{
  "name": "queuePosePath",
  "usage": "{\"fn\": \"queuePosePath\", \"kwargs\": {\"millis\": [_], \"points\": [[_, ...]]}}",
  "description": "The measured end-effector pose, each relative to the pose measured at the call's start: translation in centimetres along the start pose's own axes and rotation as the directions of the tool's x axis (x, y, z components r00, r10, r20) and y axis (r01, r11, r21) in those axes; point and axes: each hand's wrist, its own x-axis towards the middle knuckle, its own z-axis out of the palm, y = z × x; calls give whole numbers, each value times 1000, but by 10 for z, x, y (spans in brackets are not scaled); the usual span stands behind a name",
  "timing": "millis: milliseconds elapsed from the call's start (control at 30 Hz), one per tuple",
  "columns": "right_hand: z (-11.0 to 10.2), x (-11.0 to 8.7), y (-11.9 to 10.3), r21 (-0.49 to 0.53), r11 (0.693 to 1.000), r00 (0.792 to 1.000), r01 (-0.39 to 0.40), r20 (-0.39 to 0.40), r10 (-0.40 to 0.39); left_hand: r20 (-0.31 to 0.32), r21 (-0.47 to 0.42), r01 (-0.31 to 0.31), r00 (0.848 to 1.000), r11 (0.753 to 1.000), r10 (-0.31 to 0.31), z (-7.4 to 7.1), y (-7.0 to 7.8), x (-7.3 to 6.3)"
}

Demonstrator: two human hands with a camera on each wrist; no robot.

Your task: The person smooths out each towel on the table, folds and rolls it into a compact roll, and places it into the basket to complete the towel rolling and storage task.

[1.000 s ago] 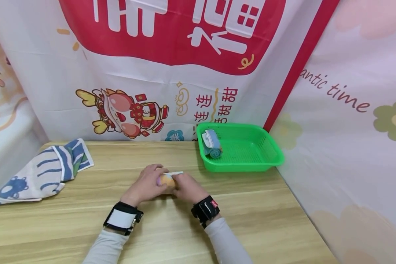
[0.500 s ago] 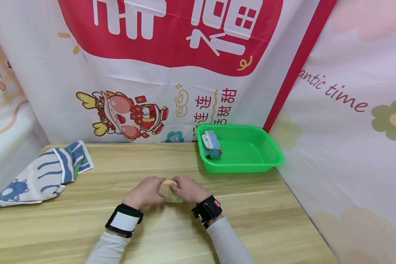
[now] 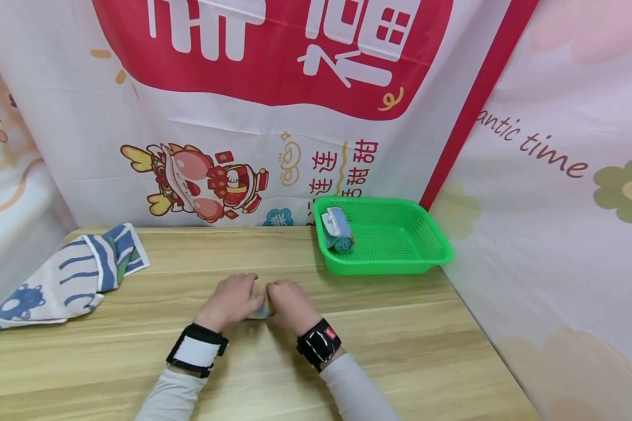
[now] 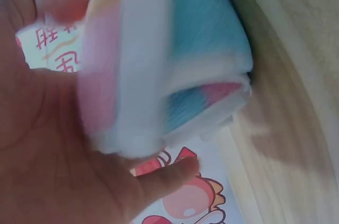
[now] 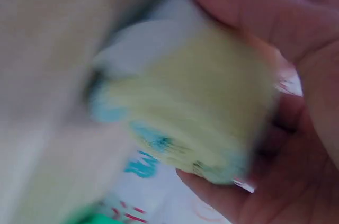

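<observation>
A small rolled towel with teal, pink and white bands and a pale yellow side is between both hands, low over the table. In the head view only a sliver of the towel shows. My left hand holds its left end, thumb on one side and a long finger along the other. My right hand grips the right end, its thumb over the top and fingers round the far side. Both wrist views are blurred.
Back right stands a green basket holding another rolled blue towel. A crumpled blue-and-white towel lies on the left of the wooden table. A printed cloth hangs behind the table.
The rolled towel has been turned between the hands and is now mostly covered by them. My right hand has shifted slightly left. The basket and the left-hand towel have stayed put.
</observation>
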Motion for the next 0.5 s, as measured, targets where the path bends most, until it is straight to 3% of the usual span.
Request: {"fn": "queuePosePath", "kwargs": {"millis": [167,300,400,500], "points": [[14,3,7,111,985,991,-132,8,132,-90,-26,-70,994,997,68,-7,-5,-2],[13,3,14,217,959,982,-180,-21,189,-110,-105,-60,993,993,49,-16,-9,-4],[9,0,21,311,919,963,-244,-33,267,-118,-150,-34,993,988,16,-25,-14,-6],[-4,-4,30,413,851,925,-325,-48,376,-117,-165,-9,993,986,-10,-33,-21,-8]]}}
